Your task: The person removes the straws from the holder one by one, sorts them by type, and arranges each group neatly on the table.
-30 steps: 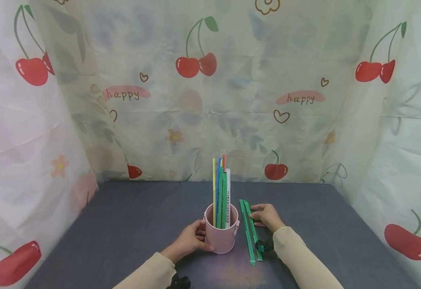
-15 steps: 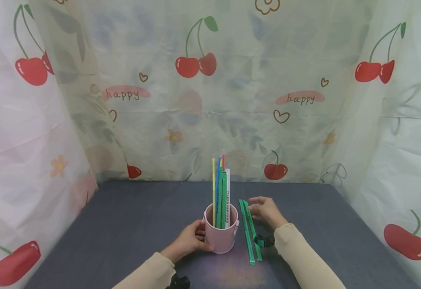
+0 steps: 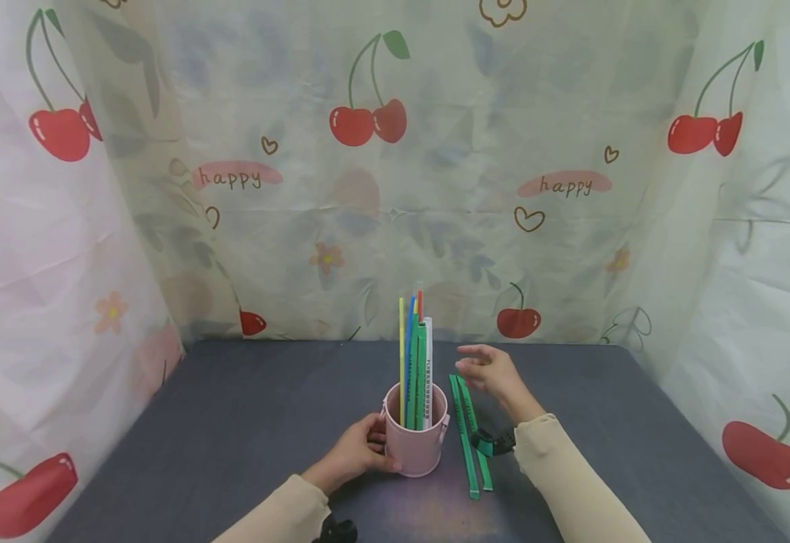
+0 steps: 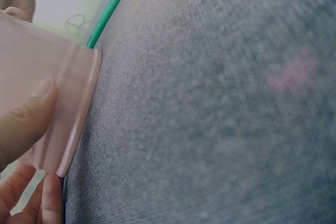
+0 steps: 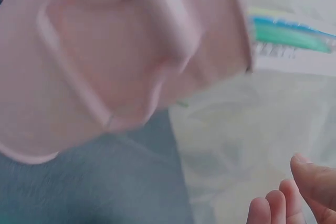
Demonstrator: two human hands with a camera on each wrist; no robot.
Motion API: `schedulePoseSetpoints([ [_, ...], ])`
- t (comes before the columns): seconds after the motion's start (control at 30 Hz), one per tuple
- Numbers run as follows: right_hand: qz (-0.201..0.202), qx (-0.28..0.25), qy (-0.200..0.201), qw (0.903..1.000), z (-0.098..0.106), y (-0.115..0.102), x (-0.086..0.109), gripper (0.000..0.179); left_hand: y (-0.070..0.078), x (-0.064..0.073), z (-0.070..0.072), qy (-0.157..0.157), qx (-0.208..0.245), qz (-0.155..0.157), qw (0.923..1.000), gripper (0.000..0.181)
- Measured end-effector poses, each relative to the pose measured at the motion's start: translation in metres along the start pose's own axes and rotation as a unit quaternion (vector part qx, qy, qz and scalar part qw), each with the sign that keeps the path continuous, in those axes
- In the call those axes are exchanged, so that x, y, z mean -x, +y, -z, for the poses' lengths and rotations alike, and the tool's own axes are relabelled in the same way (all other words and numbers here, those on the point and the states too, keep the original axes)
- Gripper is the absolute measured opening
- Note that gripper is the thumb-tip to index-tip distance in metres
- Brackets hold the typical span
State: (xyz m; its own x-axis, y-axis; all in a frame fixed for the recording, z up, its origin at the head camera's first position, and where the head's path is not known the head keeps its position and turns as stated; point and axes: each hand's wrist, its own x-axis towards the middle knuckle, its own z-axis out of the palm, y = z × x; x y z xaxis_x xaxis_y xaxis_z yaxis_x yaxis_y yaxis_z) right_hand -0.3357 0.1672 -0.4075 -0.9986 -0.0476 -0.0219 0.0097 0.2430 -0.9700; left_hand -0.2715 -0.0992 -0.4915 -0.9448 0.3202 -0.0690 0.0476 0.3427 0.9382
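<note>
A pink bucket stands upright on the dark table, holding several long slim sticks that look like wrapped straws in green, white, yellow, blue and red. My left hand grips the bucket's left side; in the left wrist view the thumb presses its wall and other fingertips show at its lower edge. Two green wrapped straws lie side by side to the bucket's right. Raised over their far ends is my right hand, holding nothing, its fingers loosely bent and the thumb apart from them in the right wrist view.
The dark table ends at a patterned curtain with cherries, which also hangs along both sides. A black wrist camera on the right wrist overlaps part of the green straws in the head view.
My right hand has lifted off the green straws and moved away from me and slightly left. The left hand, the bucket and the straws on the table stay where they were.
</note>
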Motion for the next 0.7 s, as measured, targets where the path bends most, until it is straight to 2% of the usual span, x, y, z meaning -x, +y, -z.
schedulePoseSetpoints([
  [0.17, 0.036, -0.014, -0.018, 0.9991, -0.005, -0.016, 0.008, 0.044, 0.0, 0.0, 0.0, 0.0, 0.001, -0.003, 1.0, 0.069],
  [0.33, 0.051, -0.034, -0.018, 0.9979, -0.012, -0.028, 0.017, 0.046, 0.001, 0.0, 0.0, -0.001, 0.0, -0.002, 1.0, 0.07],
  [0.53, 0.082, -0.06, -0.011, 0.9947, -0.022, -0.031, 0.023, 0.045, 0.0, 0.0, 0.0, 0.0, 0.002, -0.004, 1.0, 0.07],
  [0.7, 0.103, -0.048, -0.001, 0.9935, -0.031, -0.034, 0.03, 0.041, 0.001, 0.0, 0.0, 0.0, 0.006, -0.002, 1.0, 0.069],
])
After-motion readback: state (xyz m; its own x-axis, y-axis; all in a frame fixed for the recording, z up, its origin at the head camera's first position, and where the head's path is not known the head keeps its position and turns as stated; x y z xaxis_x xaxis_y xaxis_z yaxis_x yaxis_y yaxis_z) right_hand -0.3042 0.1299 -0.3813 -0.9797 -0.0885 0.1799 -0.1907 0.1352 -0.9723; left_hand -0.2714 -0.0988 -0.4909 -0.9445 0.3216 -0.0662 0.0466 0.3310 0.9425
